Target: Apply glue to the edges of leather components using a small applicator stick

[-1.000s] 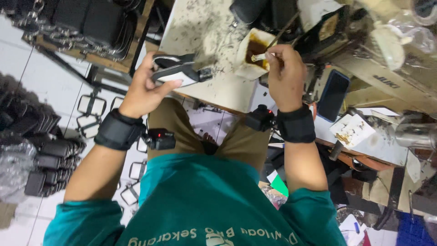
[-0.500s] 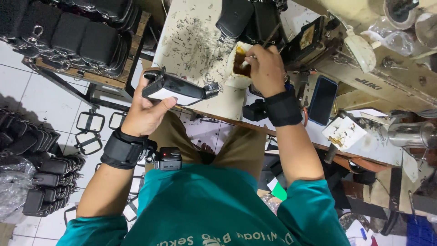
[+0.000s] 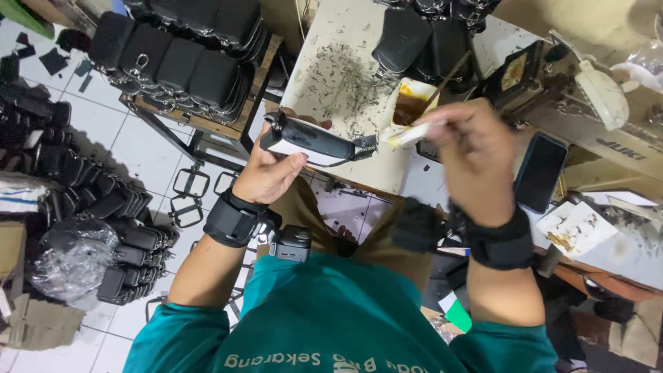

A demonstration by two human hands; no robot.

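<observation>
Black pouch (image 3: 307, 140) gripped in left hand (image 3: 266, 173), right hand (image 3: 473, 159) held glue stick (image 3: 407, 133) at its edge; gluing step, next likely needed an even spread.

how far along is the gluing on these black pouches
Done: many black pouches sit stacked on the rack. In hand: left hand holds a black pouch while right hand brings a glue-tipped stick from the glue box to its end. Left: pouches on the table look untreated; count unclear.
</observation>
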